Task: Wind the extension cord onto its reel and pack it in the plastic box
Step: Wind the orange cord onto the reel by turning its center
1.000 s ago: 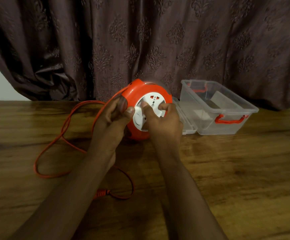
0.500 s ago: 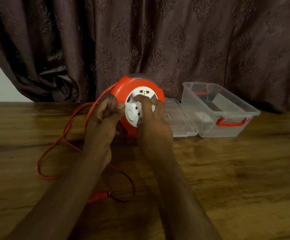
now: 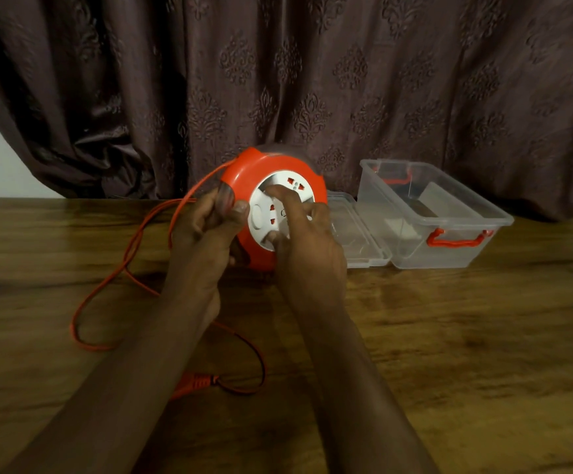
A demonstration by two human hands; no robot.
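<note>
The orange reel point(image 3: 271, 186) is held on edge above the wooden table point(image 3: 449, 336), its left rim gripped by the left hand point(image 3: 206, 241); its white socket face point(image 3: 278, 213) is grasped by the right hand point(image 3: 307, 244) (fingers curled). Loose cord point(image 3: 107, 285) is trailed left, and the open plastic box point(image 3: 432, 213) is seen just right.

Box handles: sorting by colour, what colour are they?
Red handles, clearest in the head view.
</note>
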